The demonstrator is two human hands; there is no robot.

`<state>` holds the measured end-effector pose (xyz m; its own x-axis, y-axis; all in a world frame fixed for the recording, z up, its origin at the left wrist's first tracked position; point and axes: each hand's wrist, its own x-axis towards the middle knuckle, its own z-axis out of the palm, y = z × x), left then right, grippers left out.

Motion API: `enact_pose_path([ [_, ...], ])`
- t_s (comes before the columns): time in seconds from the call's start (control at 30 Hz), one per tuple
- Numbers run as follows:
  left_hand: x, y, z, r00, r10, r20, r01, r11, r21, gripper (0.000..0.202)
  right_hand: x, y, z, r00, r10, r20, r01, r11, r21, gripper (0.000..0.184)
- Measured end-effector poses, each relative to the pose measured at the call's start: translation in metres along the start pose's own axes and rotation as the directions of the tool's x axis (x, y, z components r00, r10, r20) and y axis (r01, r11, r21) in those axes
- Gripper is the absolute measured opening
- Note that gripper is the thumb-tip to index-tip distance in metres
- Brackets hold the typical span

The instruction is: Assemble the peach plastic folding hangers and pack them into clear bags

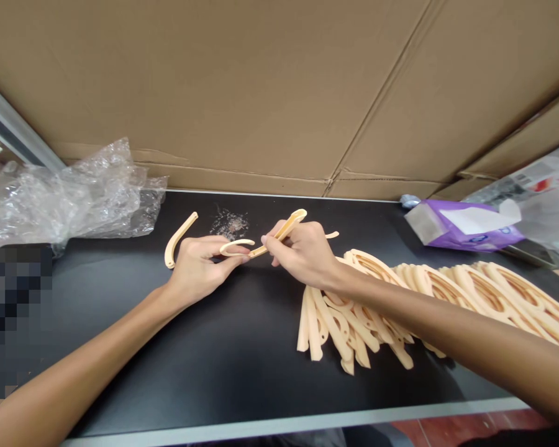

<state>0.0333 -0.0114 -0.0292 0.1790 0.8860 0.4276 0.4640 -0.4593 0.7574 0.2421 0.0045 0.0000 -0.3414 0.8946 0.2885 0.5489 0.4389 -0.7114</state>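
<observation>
My left hand (196, 268) pinches a thin curved cream plastic strip (236, 247) between thumb and fingers. My right hand (302, 251) is closed around a longer cream plastic piece (285, 229) whose tip meets the strip in the left hand. Both hands hover just above the black tabletop (242, 347). A separate curved cream piece (179, 238) lies on the table just left of my left hand. A long overlapping row of cream plastic parts (447, 298) lies under and to the right of my right forearm.
Crumpled clear plastic wrap (74, 192) sits at the back left. A purple tissue pack (461, 225) and clear bags lie at the back right. A cardboard wall (279, 93) stands behind the table. A small patch of plastic shavings (230, 222) lies near the hands.
</observation>
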Motion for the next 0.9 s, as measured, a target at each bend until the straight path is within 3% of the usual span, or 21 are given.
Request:
enact_pose_path([
  [0.13,0.0,-0.004,0.001,1.0,0.008,0.008,-0.008,1.0,-0.02,0.008,0.003,0.003,0.003,0.99,0.137,0.044,-0.143,0.971,0.19,0.021],
  [0.27,0.0,-0.005,0.001,0.995,0.087,-0.039,-0.088,0.996,-0.024,0.006,0.017,0.005,0.0,0.955,0.275,0.107,-0.293,0.838,0.46,0.013],
  [0.43,0.002,-0.006,-0.007,0.978,0.198,-0.069,-0.193,0.978,0.081,0.013,0.037,-0.003,-0.002,0.887,0.421,0.187,-0.441,0.655,0.614,0.015],
  [0.6,0.011,-0.007,-0.022,0.94,0.341,0.022,-0.336,0.911,0.24,0.026,0.056,-0.013,0.008,0.835,0.391,0.386,-0.546,0.504,0.669,0.019],
  [0.67,0.015,-0.007,-0.03,0.898,0.438,0.05,-0.43,0.847,0.311,0.024,0.063,-0.015,0.013,0.82,0.337,0.463,-0.572,0.441,0.692,0.021],
  [0.73,0.019,-0.006,-0.039,0.849,0.528,-0.006,-0.481,0.779,0.402,0.021,0.069,-0.015,0.017,0.809,0.28,0.517,-0.588,0.4,0.703,0.032],
  [0.8,0.022,-0.005,-0.049,0.798,0.591,-0.121,-0.458,0.724,0.516,0.016,0.074,-0.015,0.022,0.809,0.267,0.523,-0.586,0.437,0.682,0.044],
  [0.9,0.023,-0.005,-0.061,0.728,0.643,-0.236,-0.388,0.671,0.632,0.008,0.076,-0.016,0.034,0.858,0.301,0.415,-0.486,0.737,0.47,0.039],
])
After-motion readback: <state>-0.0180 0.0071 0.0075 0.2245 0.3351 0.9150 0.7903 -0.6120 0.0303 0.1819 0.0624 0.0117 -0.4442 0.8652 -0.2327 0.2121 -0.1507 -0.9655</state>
